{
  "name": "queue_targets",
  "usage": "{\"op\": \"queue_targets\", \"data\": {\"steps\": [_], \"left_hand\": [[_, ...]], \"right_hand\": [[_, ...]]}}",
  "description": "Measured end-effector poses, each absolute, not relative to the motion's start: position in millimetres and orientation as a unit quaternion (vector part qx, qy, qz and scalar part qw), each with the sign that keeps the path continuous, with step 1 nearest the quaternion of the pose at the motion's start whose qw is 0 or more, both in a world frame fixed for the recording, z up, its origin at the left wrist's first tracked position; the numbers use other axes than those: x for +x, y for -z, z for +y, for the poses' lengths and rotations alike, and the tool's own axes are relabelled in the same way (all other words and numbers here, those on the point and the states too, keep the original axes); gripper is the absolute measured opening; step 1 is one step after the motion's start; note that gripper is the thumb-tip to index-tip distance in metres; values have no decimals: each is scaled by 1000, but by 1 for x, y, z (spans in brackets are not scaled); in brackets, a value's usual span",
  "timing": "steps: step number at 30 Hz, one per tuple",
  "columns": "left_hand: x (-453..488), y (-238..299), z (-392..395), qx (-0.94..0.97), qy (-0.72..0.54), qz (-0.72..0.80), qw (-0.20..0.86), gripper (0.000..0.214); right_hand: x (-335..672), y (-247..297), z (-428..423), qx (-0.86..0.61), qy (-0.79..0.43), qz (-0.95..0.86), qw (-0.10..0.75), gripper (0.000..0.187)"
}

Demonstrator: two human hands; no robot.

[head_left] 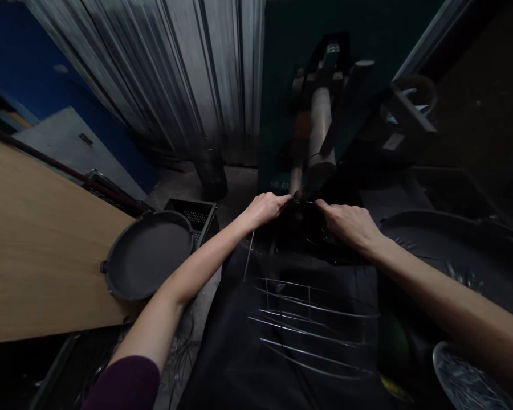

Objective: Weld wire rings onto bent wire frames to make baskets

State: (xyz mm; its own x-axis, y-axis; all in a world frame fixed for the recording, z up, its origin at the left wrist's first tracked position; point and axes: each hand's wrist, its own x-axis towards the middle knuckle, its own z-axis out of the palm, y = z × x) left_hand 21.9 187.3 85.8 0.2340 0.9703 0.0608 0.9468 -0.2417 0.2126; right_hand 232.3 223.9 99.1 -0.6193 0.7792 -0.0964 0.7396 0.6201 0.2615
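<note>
Both arms reach forward to the tip of a dark green machine (322, 125) with a thick metal cylinder pointing down. My left hand (265, 209) is closed, thumb and fingers pinched on a thin metal wire at the tip's left side. On the right side, my right hand (351, 225) pinches the wire (310, 202), a short stretch of which shows between the hands. A straight wire (248, 256) hangs below my left hand. Several bent metal wires (312, 327) lie over the dark apron on my lap. Dim light hides the exact contact at the tip.
A round black tray (149, 256) stands at left beside a wooden board (38, 245), with a black crate (205, 213) behind it. Right of me, a large dark tray (436, 228) holds metal pieces. A bowl (436, 364) of small metal parts sits at the lower right.
</note>
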Motion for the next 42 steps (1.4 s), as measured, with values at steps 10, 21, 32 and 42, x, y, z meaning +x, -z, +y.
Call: {"op": "queue_targets", "data": {"steps": [10, 21, 32, 42], "left_hand": [[20, -86, 187, 780, -113, 607, 102, 38], [22, -90, 189, 770, -138, 607, 137, 37], [1, -84, 186, 774, -151, 605, 110, 33], [12, -87, 170, 746, -196, 626, 109, 31]], "right_hand": [[232, -100, 228, 440, -64, 891, 89, 39], [240, -91, 239, 468, -17, 882, 57, 37], [221, -98, 232, 475, 39, 879, 10, 38], [273, -94, 208, 491, 262, 829, -56, 30]]}}
